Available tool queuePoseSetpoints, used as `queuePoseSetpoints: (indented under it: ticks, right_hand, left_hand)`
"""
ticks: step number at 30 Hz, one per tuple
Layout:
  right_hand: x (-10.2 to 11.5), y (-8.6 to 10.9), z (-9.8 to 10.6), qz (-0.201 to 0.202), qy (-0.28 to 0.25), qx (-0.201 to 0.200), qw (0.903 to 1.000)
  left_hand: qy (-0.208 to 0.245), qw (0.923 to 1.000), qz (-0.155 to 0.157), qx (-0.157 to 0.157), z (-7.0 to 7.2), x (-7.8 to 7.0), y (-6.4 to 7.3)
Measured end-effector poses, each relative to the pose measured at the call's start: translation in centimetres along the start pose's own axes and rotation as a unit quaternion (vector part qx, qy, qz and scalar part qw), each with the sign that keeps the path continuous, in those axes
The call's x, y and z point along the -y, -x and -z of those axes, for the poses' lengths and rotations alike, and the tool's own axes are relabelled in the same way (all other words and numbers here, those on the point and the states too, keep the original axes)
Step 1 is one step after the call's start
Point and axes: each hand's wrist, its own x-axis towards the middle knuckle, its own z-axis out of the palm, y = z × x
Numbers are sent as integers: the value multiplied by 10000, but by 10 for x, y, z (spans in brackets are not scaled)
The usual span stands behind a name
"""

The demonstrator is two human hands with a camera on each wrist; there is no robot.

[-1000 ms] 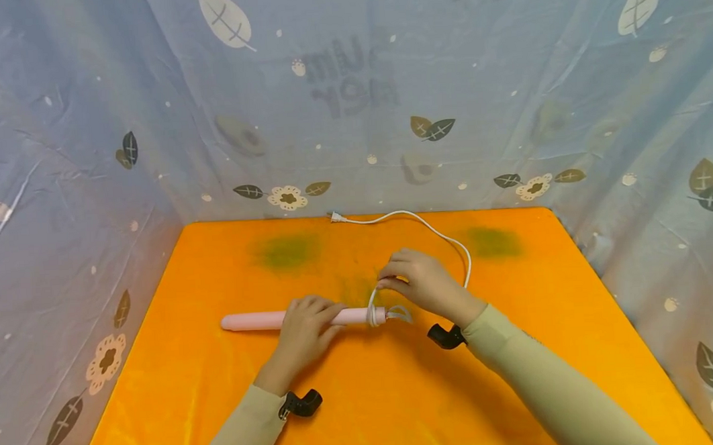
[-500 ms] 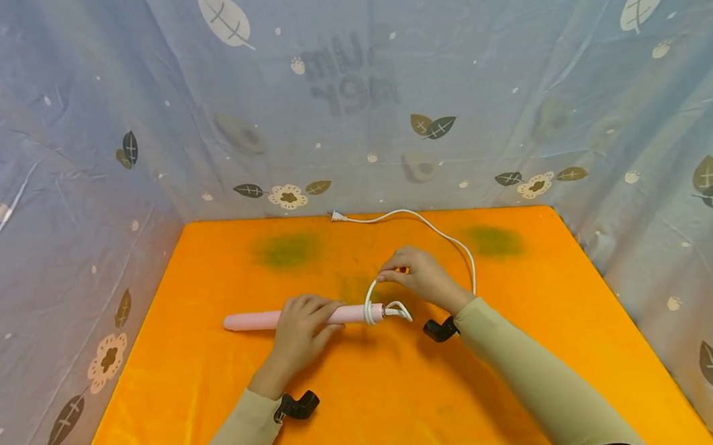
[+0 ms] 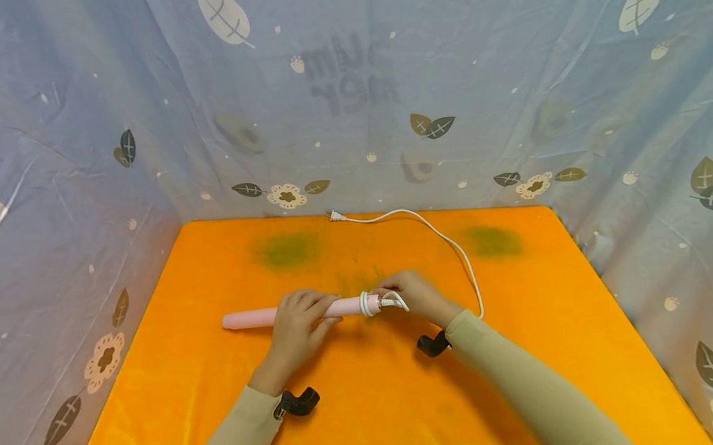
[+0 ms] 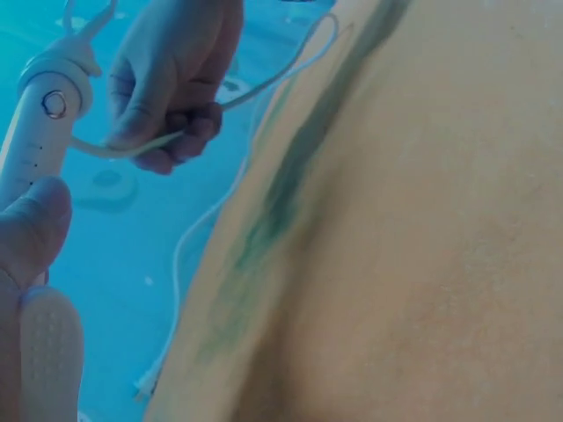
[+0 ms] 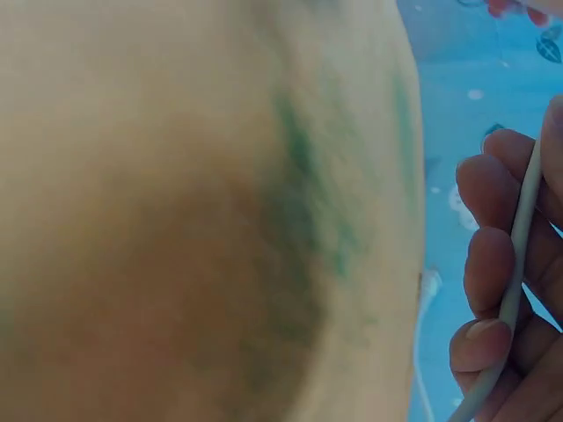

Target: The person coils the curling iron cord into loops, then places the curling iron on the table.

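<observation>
My left hand [image 3: 298,326] grips the middle of a pink hair iron [image 3: 345,308], which lies crosswise with its cord end tilted slightly up. A white power cord [image 3: 438,233] leaves that end, bends back and is coiled around the handle. Close behind the cord end, my right hand [image 3: 419,297] holds the cord, its fingertips partly hidden by the iron in the head view. In the left wrist view, a round button and small dots show on the handle [image 4: 40,132], near my thumb. The right wrist view shows the cord [image 5: 525,207] running across my curled fingers.
The cord's plug [image 3: 336,215] lies at the back edge of the orange table cover [image 3: 366,410]. Green stains mark the cover towards the back. A patterned curtain [image 3: 340,136] surrounds the table on the back and both sides.
My right hand has come down from above the iron to behind its cord end, bringing the cord around the handle. The iron's right end has risen slightly; my left hand keeps its grip.
</observation>
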Motion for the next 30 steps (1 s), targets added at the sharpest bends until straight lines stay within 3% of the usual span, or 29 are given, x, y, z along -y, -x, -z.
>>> queuePoseSetpoints:
  ticks: [6, 11, 14, 19, 25, 30]
  right_hand:
    - [0, 8, -11, 640, 369, -154, 9971]
    - [-1, 15, -19, 160, -131, -257, 9995]
    - [1, 19, -25, 188, -59, -464, 9987]
    - [8, 24, -31, 723, 694, -813, 9916]
    - [22, 32, -35, 781, 1436, -637, 9845]
    - [35, 39, -35, 951, 2104, -730, 9702]
  left_hand:
    - [-109, 9998, -12, -164, -3, 0, -1]
    - [-118, 9997, 179, -139, -1, -1, -5]
    - [-84, 9994, 296, -161, 0, -1, -8]
    - [-105, 9990, 406, -119, 0, 1, -11]
    - [-271, 9979, 576, 118, -4, 4, -12]
    - [-374, 9958, 747, 381, -8, 7, -11]
